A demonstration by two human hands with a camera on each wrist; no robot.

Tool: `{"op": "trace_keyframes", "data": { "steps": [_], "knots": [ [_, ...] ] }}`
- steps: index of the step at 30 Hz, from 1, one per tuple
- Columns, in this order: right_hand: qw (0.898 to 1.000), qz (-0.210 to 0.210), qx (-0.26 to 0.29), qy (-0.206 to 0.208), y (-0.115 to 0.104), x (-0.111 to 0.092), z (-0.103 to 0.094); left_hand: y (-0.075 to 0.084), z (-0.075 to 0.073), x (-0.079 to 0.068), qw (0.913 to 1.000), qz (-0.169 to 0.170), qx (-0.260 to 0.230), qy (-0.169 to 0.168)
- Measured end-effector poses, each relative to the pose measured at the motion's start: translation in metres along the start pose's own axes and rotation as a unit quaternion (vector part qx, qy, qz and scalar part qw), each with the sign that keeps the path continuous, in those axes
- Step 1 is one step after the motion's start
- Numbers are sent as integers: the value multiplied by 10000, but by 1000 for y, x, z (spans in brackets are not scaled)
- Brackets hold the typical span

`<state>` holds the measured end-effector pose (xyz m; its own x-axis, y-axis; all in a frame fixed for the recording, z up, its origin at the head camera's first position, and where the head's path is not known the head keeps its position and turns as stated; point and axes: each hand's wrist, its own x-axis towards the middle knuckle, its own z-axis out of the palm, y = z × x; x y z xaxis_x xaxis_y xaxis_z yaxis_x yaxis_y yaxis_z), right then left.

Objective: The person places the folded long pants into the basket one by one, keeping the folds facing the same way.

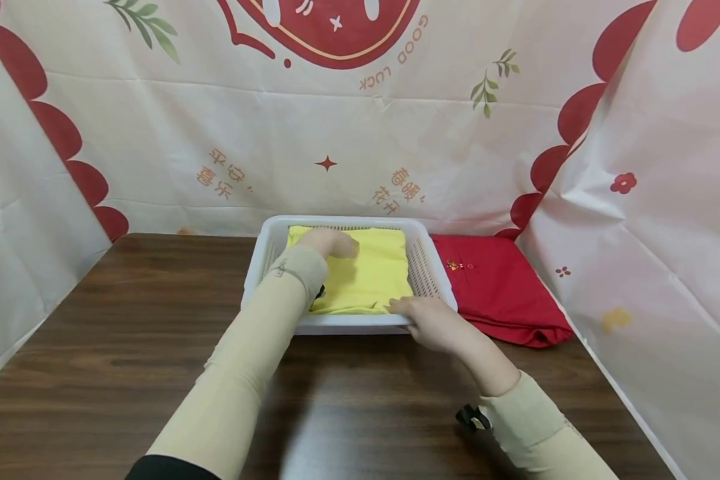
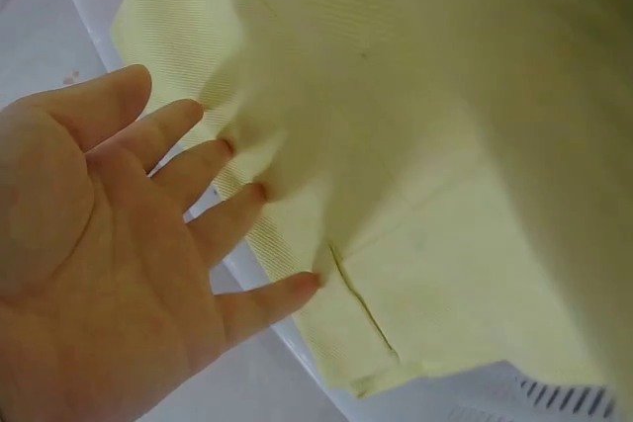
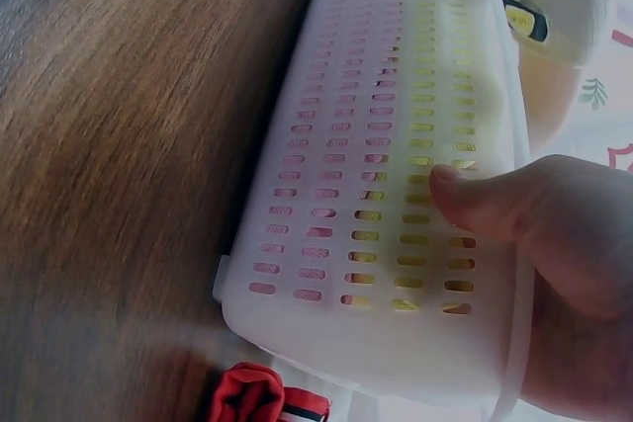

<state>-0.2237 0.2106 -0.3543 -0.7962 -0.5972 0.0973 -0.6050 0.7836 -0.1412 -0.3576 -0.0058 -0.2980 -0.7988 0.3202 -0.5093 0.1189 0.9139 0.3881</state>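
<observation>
A folded yellow garment lies in a white plastic basket with slotted walls. My left hand reaches over the basket to the garment's far left part. In the left wrist view its fingers are spread and fairly straight, with fingertips right at the ribbed edge of the yellow cloth. At the near right corner, my right hand grips the basket's rim. The right wrist view shows the thumb pressed against the outer wall. Pinkish-red cloth shows through the slots below the yellow layer.
A folded red garment with a small embroidered emblem lies right of the basket on the dark wooden table. Behind the table and along both sides hangs a printed white sheet; the basket stands close to the back one.
</observation>
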Motion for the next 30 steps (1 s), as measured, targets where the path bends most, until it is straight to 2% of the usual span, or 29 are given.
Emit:
{"op": "trace_keyframes", "data": {
  "steps": [3,4,9,12,13,16,18,20,23,27,30],
  "knots": [
    [10000,-9,2,29,0,0,0,4,1,-2,9969,-471,-626,67],
    [10000,-31,-14,44,0,0,0,6,1,-3,9930,-699,-945,135],
    [9999,-102,-41,103,1,2,1,20,6,-7,9864,-1070,-1205,335],
    [10000,-45,-3,53,1,2,1,25,14,-5,9926,-891,-602,565],
    [10000,-18,16,31,1,2,1,25,17,-4,9931,-813,-464,702],
    [9999,61,93,-27,0,2,1,26,28,3,9925,-493,349,1062],
    [9999,22,100,-7,0,2,1,27,33,7,9887,-485,437,1348],
    [10000,-17,87,26,0,2,1,28,35,9,9867,-525,438,1473],
    [9999,-72,77,65,0,2,1,28,34,9,9871,-574,259,1474],
    [9999,-44,113,14,1,2,0,27,28,7,9925,-691,-89,1007],
    [9999,-8,155,-16,2,3,0,27,22,4,9931,-894,-373,657]
  ]
}}
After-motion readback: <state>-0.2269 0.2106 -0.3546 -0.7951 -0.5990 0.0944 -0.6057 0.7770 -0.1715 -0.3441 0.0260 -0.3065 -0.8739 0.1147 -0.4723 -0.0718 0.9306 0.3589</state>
